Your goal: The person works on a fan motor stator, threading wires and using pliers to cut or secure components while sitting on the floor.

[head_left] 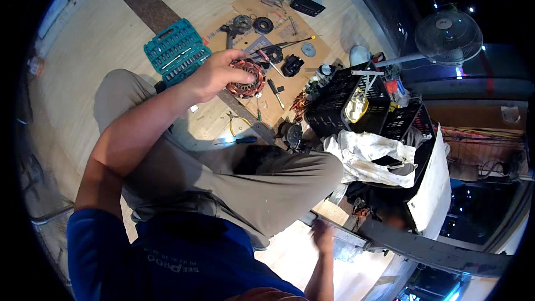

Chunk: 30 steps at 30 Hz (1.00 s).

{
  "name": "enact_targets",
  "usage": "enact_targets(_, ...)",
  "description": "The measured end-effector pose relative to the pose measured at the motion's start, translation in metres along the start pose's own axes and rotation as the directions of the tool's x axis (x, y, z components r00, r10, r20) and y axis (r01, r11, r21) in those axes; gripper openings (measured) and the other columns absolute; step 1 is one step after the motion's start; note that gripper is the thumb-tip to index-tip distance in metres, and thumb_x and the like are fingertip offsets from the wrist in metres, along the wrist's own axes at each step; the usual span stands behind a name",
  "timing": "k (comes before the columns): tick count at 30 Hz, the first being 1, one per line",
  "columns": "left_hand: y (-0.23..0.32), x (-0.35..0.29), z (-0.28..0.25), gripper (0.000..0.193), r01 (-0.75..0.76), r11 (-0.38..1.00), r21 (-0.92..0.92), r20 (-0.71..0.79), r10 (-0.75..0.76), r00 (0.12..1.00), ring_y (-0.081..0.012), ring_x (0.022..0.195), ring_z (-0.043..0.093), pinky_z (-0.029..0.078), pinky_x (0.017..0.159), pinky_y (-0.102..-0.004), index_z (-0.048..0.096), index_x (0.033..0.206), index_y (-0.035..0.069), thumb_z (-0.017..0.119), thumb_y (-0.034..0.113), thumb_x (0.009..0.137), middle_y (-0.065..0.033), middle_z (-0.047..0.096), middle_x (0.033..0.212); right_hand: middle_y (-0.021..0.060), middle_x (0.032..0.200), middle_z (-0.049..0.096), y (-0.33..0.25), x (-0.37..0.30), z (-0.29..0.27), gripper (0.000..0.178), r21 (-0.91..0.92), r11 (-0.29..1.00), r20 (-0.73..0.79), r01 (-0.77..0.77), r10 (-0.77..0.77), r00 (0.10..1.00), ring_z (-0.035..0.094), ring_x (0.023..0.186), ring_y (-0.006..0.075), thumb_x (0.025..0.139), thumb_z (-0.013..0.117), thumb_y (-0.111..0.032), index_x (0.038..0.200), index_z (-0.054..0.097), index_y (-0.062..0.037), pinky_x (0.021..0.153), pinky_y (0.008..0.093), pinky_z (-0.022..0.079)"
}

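left hand has the copper-wound ring in a closed one-handed grip, thumb over its inner edge, above the cardboard; right hand is low by the right side, blurred, so cannot tell how far open or whether it holds anything. judged risk: a slip of that single grip would drop the ring onto the screwdriver or the yellow-handled pliers, and a hard edge could nick the windings; a low sweep of the arm might also scatter loose parts. containers: teal socket case lies open, sockets and bits in rows, beside the hand's forearm; near black crate has a yellow-and-white piece at its opening; contents of second black crate unclear, white cloth lying just beside it.
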<state>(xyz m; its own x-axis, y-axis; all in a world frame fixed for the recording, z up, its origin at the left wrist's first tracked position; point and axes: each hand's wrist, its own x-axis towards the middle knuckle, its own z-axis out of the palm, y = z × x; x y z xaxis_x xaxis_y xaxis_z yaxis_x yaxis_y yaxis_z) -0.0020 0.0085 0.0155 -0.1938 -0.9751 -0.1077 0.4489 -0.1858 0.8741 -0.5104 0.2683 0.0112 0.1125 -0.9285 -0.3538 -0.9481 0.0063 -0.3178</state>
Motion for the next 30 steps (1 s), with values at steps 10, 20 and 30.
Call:
enact_targets(10, 0.0, 0.003, 0.008, 0.044, -0.066, 0.976, 0.208, -0.016, 0.071, 0.997, -0.0136, 0.091, 0.061, 0.05, 0.082, -0.0281, 0.053, 0.116, -0.002, 0.07, 0.005, 0.076, -0.008, 0.064, 0.102, 0.0072, 0.106, 0.062, -0.316, 0.261, -0.046, 0.035, 0.965, 0.252, 0.009, 0.07, -0.297, 0.955, 0.06, 0.09, 0.013, 0.093, 0.059, -0.014, 0.122, 0.052, 0.0032, 0.079, 0.0261, 0.049)
enact_targets(20, 0.003, -0.006, -0.016, 0.051, 0.013, 0.888, 0.459, -0.095, 0.035, 0.995, -0.0114, 0.09, 0.061, 0.049, 0.083, -0.0281, 0.057, 0.113, -0.002, 0.076, 0.013, 0.068, -0.0065, 0.066, 0.098, 0.0169, 0.067, 0.061, -0.308, 0.275, -0.032, 0.016, 0.561, 0.683, -0.226, 0.467, -0.416, 0.881, 0.056, 0.056, 0.0216, 0.085, 0.068, -0.014, 0.094, 0.067, -0.0005, 0.057, 0.0316, 0.046)
enact_targets(30, 0.004, 0.008, -0.007, 0.042, 0.056, 0.997, 0.046, 0.07, -0.059, 0.996, -0.0175, 0.092, 0.064, 0.05, 0.085, -0.0314, 0.057, 0.111, -0.001, 0.071, 0.006, 0.071, -0.0086, 0.065, 0.101, 0.0009, 0.066, 0.058, -0.271, 0.312, -0.022, 0.015, 0.713, 0.639, -0.132, 0.289, -0.281, 0.95, 0.048, 0.061, 0.0076, 0.09, 0.062, -0.012, 0.09, 0.066, 0.0023, 0.058, 0.0251, 0.042)
